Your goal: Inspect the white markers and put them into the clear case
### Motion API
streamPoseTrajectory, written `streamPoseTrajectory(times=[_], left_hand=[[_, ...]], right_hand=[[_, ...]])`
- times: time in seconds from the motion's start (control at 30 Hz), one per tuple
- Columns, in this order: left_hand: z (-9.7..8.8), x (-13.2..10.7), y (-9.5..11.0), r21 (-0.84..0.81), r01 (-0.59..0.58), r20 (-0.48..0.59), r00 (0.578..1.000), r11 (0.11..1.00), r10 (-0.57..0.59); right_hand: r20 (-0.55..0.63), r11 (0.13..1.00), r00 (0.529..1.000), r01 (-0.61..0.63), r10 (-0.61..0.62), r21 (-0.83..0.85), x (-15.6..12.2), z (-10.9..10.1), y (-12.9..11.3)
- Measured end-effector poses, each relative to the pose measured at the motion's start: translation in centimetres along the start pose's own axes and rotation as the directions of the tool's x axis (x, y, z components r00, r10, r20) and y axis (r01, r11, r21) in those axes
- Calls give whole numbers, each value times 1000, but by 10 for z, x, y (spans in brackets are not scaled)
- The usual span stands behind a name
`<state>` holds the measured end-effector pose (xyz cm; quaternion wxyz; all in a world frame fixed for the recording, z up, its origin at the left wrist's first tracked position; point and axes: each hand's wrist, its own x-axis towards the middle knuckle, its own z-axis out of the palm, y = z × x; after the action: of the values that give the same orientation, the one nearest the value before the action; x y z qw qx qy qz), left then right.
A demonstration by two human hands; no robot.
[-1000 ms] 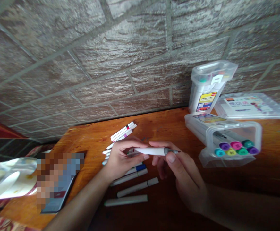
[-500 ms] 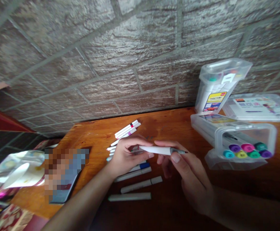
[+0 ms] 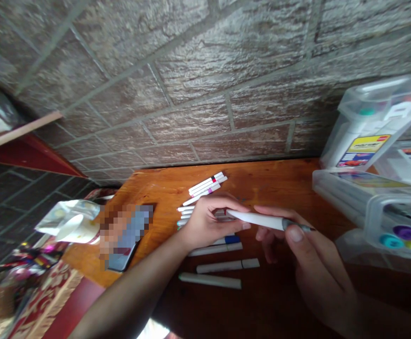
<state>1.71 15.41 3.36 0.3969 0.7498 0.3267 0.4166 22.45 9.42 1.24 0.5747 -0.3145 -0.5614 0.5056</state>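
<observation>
A white marker (image 3: 261, 220) is held level above the table, its grey collar and dark nib bare at the right end. My left hand (image 3: 205, 223) curls around its left end, index finger above and thumb below. My right hand (image 3: 314, 254) pinches it near the collar between thumb and fingers. Below and behind my left hand lie several white markers on the wooden table. One of these markers (image 3: 228, 266) has a dark ring, another has a blue band (image 3: 232, 239), and a third (image 3: 210, 280) lies closest to me.
Clear plastic marker cases stand at right: an upright one (image 3: 358, 127) and a lying one (image 3: 346, 193) showing coloured caps. A phone (image 3: 129, 245) lies at left, partly blurred out, near a white cup (image 3: 78, 229). A brick wall (image 3: 198, 94) rises behind the table (image 3: 269, 176).
My view has turned left, so everything sits further right in the picture or dips out at the right edge. Both hands still hold the marker in much the same pose.
</observation>
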Motion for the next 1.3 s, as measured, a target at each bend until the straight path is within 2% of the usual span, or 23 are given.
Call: streamPoseTrajectory(times=[0.9,1.3], left_hand=[[-1,-1,-2,11,-32,9,999,999,32],[-1,-1,-4,0,-48,13,999,999,48]], right_hand=[[89,1000,996,1,-4,30,0,-1,-4],[109,998,993,42,-47,43,1,-1,-3]])
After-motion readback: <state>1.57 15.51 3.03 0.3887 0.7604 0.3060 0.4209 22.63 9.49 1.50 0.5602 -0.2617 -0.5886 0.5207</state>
